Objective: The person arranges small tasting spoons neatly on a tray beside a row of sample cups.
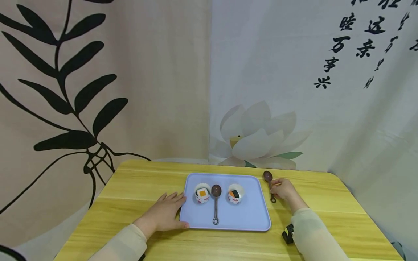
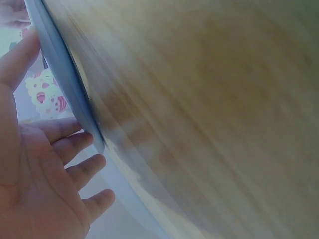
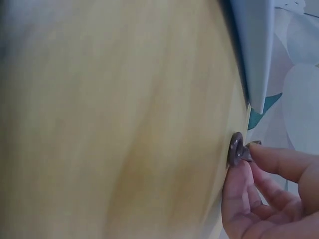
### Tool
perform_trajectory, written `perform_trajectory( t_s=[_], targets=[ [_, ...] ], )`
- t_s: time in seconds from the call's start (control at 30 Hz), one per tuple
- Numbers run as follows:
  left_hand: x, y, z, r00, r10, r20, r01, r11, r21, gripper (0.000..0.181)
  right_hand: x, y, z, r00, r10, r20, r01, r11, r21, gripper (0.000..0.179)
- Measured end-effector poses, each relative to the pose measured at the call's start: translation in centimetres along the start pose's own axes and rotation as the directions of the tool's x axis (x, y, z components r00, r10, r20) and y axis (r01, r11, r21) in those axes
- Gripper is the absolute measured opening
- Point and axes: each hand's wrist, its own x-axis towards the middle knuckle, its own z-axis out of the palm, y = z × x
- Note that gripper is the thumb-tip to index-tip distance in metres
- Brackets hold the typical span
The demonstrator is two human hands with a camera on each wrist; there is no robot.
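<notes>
Yellow table (image 1: 153, 174): two cups (image 1: 202, 199) and one spoon (image 1: 216, 206) already on tray (image 1: 243, 217), second spoon (image 1: 267, 176) outside, pinched in right grip (image 1: 283, 189), left grip (image 1: 166, 213) spread, touching tray.

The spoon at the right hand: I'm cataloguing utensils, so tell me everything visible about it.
The spoon is glossy dark brown, perhaps plastic, with a rounded bowl, slim handle and ringed end. It is right of the tray, bowl toward the far edge of the table. The right hand pinches its handle; whether the spoon touches the table is unclear.
</notes>
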Motion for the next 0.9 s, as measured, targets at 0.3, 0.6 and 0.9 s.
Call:
perform_trajectory(
  t_s=[0.3, 0.6, 0.9],
  targets=[
    [0.12, -0.12, 0.24, 1.0, -0.007, 0.004, 0.007, 1.0, 0.005, 0.101, 0.13, -0.47, 0.63, 0.999, 0.034, -0.015, -0.035, 0.999, -0.034, 0.04],
    [0.04, -0.11, 0.21, 1.0, -0.006, -0.001, 0.006, 1.0, 0.007, 0.101, 0.11, -0.33, 0.74, 0.999, 0.051, 0.013, -0.05, 0.999, -0.014, 0.039],
    [0.03, -0.15, 0.18, 1.0, 0.001, 0.008, -0.001, 1.0, 0.006, 0.101, -0.11, -0.15, 0.39, 0.998, 0.054, 0.041, -0.055, 0.998, 0.02, 0.036]
  ],
)
